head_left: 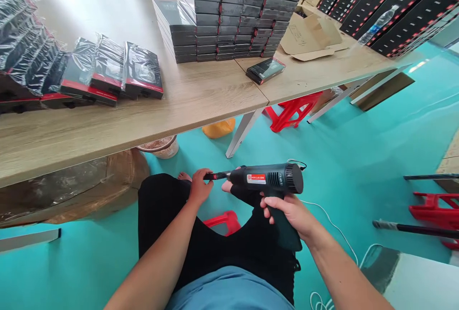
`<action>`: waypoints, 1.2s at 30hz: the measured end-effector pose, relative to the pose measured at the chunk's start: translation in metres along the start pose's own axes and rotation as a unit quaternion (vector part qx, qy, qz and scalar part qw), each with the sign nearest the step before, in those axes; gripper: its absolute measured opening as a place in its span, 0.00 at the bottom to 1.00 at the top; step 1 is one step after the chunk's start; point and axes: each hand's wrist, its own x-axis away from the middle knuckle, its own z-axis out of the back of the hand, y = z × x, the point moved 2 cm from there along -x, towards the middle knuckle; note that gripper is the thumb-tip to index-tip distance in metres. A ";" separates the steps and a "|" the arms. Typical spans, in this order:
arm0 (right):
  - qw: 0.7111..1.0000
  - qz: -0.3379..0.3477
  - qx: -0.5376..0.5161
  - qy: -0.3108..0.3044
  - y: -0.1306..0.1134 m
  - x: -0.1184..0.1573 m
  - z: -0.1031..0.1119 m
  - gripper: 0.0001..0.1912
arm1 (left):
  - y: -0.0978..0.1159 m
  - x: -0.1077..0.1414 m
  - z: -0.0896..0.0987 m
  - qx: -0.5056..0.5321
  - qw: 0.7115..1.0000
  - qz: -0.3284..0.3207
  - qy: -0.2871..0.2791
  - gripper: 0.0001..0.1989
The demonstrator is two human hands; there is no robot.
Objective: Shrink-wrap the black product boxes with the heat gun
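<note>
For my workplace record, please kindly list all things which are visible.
table: two tops, beige, ahead
heat gun: one, black, centre
small box: one, black, centre
wrapped boxes: several, black, table left
box stack: one, grey, table middle
loose box: one, black, before box stack
cardboard: count unclear, brown, right of box stack
long boxes: several, black, far right
bottle: one, clear, by long boxes
bucket: one, pinkish, under table
large carton: one, brown, under table
unclear item: one, yellow, under table
stools: at least three, red, floor
cord: count unclear, white, floor
left hand: one, holding small box
right hand: one, holding heat gun
</note>
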 end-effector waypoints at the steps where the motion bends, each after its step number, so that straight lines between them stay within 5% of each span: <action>1: 1.000 0.004 -0.013 -0.026 0.001 0.002 -0.003 0.16 | -0.001 -0.001 -0.001 -0.001 1.000 -0.001 0.000 0.21; 4: 0.998 0.032 -0.025 -0.057 0.001 0.005 -0.014 0.17 | -0.003 -0.002 -0.002 -0.043 0.999 -0.027 -0.014 0.21; 8: 0.999 0.033 -0.012 0.001 0.000 0.005 -0.015 0.15 | -0.002 -0.002 -0.001 -0.101 0.993 -0.064 -0.015 0.22; 13: 0.997 0.023 -0.015 -0.076 0.004 0.009 -0.014 0.17 | -0.003 -0.003 0.003 -0.084 0.994 -0.072 0.006 0.21; 19: 0.985 -0.025 -0.148 0.085 0.016 -0.001 0.023 0.15 | -0.003 -0.002 0.003 -0.079 0.995 -0.065 -0.016 0.21; 25: 0.967 -0.053 -0.247 0.037 0.016 0.003 0.030 0.10 | 0.000 -0.001 0.001 -0.079 0.994 -0.071 0.000 0.22; 30: 0.968 -0.055 -0.240 0.038 0.014 -0.001 0.028 0.09 | -0.011 -0.003 0.006 -0.218 0.966 -0.141 -0.017 0.20; 36: 0.981 -0.039 -0.187 0.032 0.013 0.004 0.012 0.13 | -0.017 -0.005 0.008 -0.262 0.947 -0.185 -0.023 0.20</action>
